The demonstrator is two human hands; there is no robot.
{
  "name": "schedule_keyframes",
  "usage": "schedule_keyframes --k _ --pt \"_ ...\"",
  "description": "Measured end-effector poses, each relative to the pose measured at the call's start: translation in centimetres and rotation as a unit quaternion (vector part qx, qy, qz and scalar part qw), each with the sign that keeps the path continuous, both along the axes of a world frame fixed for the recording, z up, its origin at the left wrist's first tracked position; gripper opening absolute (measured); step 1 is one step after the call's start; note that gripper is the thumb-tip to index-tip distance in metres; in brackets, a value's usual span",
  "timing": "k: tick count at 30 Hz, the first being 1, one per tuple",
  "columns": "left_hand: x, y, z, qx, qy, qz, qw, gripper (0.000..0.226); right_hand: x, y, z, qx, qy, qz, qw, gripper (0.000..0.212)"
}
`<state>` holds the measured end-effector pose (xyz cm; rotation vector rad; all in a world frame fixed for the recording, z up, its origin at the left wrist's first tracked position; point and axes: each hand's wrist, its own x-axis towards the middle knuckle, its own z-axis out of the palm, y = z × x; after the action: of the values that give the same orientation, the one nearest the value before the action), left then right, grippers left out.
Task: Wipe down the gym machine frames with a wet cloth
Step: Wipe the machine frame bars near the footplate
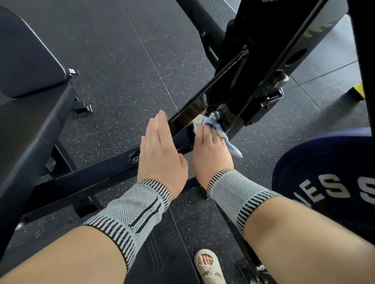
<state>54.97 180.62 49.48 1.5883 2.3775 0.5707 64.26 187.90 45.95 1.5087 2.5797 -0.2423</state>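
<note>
Head view looks down at two forearms in grey knitted wrist supports. Right hand [211, 149] pinches a white and blue cloth [216, 129] in curled fingers [203, 131], pressing it against the black machine frame [229, 92] beside a silver bolt [215, 115]. Left hand [159, 152] lies just to the left, fingers [157, 130] straight and together, flat against a lower black bar [92, 175] of the frame. A padded bench [19, 55] sits far left, a dark weight plate [327, 178] near right, and a sandalled foot [209, 268] stands on the speckled floor [117, 65].
</note>
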Motion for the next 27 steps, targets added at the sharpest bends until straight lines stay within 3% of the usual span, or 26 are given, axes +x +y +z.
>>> schedule_keyframes --k 8,13,16,18,20,22,25,27 --pt "-0.3 -0.1 0.1 -0.003 -0.014 -0.007 1.000 0.096 0.6 -0.2 1.4 -0.010 0.019 -0.006 1.000 0.052" --pt "-0.2 -0.1 0.3 -0.011 -0.011 -0.012 1.000 0.096 4.9 -4.9 2.2 -0.147 0.136 -0.157 0.967 0.044" --pt "-0.3 -0.2 0.2 -0.006 -0.016 -0.011 1.000 0.096 4.3 -5.0 2.8 -0.088 0.214 -0.141 0.963 0.052" --pt "-0.3 -0.1 0.1 0.005 -0.019 -0.010 1.000 0.097 2.9 -3.7 2.8 -0.049 0.186 -0.055 0.980 0.062" --pt "-0.3 -0.2 0.1 0.008 -0.022 -0.008 1.000 0.097 1.4 -2.0 1.6 -0.024 0.055 0.033 0.998 0.069" --pt "-0.5 -0.1 -0.2 0.013 -0.016 -0.010 1.000 0.096 -0.3 0.1 0.7 0.018 -0.012 0.049 0.999 0.067" --pt "-0.7 -0.1 -0.5 0.030 -0.002 -0.019 0.999 0.096 -2.1 2.3 -0.2 0.101 -0.028 0.081 0.991 0.057" --pt "-0.7 -0.2 -0.5 0.028 -0.007 -0.021 0.999 0.095 -1.4 1.8 -0.2 0.077 -0.003 0.062 0.995 0.060"
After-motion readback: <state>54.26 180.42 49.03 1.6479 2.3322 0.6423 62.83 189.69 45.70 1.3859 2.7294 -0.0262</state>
